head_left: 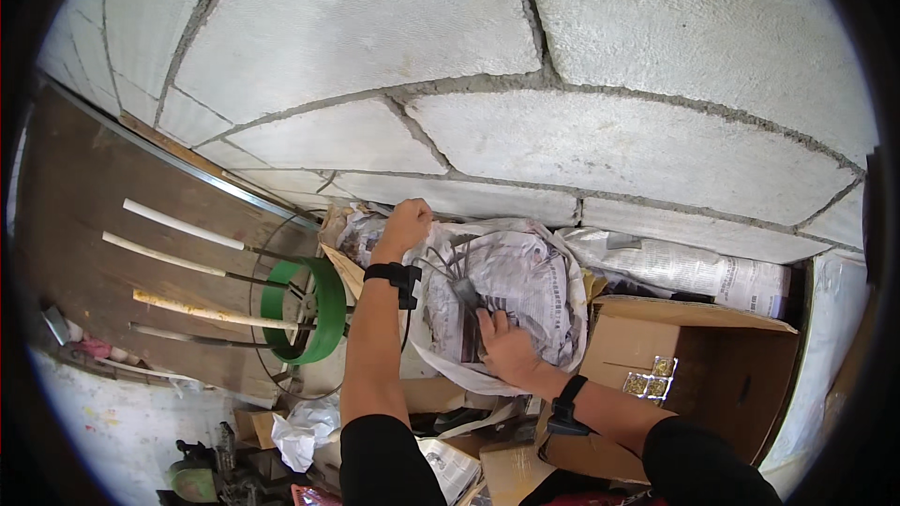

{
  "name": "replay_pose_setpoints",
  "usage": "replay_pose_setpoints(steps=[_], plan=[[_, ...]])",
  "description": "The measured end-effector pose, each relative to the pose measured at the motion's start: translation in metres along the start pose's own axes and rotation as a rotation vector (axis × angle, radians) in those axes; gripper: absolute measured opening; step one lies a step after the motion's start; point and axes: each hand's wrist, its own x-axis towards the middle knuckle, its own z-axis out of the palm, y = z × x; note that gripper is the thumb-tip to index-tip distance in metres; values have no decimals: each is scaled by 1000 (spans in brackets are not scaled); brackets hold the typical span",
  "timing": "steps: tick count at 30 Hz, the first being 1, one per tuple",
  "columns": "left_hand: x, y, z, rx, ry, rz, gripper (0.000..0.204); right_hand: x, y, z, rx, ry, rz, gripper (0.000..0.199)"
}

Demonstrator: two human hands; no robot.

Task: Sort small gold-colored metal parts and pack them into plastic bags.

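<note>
An opened newspaper wrapping (542, 295) lies in front of me, with dark grey, thin metal-looking pieces (466, 295) in its hollow; their exact kind is unclear. My right hand (511, 349) rests on the wrapping, its fingertips at the lower part of these pieces, fingers stretched forward and slightly apart. Thin dark wire-like strands curve out at the pieces' upper left. Near the foot of the wall, my left hand (405, 227) is closed in a fist above the wrapping's far left edge. What it holds, if anything, is hidden. Both wrists wear black straps.
At right stands an open cardboard box (600, 347) with a small gold-and-white item (652, 379) in it. A newspaper-wrapped roll (684, 267) lies along the block wall (637, 150). At left is a green ring stand (337, 309) with long rods. A white plastic bag (298, 436) lies lower left.
</note>
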Motion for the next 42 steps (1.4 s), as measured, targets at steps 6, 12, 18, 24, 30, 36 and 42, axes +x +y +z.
replay_pose_setpoints(steps=[6, 12, 18, 24, 30, 36, 42], plan=[[-51, -7, -36, -75, 75, -137, 20, 11, 5, -29, 531, 190, 124, 70], [-121, -56, -29, -347, 328, -222, 32, 7, 30, -74, 665, 131, -11, 61], [-125, -25, 20, 405, -29, -290, 36, 23, 45, -102, 1452, -291, 317, 53], [-128, -45, 16, 349, 445, -376, 21, 19, 62, -56, 374, -248, -84, 61], [-171, -24, 17, -101, 587, -352, 27, 8, 32, -52, 143, -244, -15, 62], [-245, 23, 57, -121, 394, -527, 17, -6, 25, -35, -172, -121, -7, 63], [-240, 30, 46, -845, 623, -529, 17, 23, 39, -43, -74, -173, 16, 65]])
